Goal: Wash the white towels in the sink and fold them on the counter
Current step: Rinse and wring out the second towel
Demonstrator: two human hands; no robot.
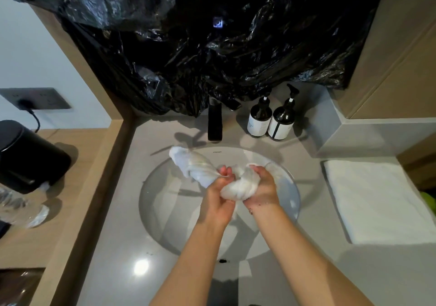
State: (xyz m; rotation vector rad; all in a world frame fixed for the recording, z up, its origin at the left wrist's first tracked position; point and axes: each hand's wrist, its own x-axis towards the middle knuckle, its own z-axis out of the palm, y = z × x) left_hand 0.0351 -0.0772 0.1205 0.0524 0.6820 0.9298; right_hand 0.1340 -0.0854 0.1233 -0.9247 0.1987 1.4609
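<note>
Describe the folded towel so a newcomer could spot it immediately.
Start at the round white sink in the grey counter. Look to its right: the folded towel lies flat there as a neat white rectangle. Unlike the wet towel twisted in both hands, it is dry-looking, squared and untouched.

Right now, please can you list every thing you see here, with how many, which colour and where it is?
wet towel: one, white, twisted, held over the sink
sink: one, white basin, set in the grey counter
folded towel: one, white, flat on the counter right of the sink
faucet: one, black, behind the sink
pump bottles: two, dark with white labels, right of the faucet
plastic sheet: black, covering the wall above the faucet
wall socket: one, dark grey, far left, a black cable plugged in
left hand: one, shut on the wet towel
right hand: one, shut on the wet towel
</note>
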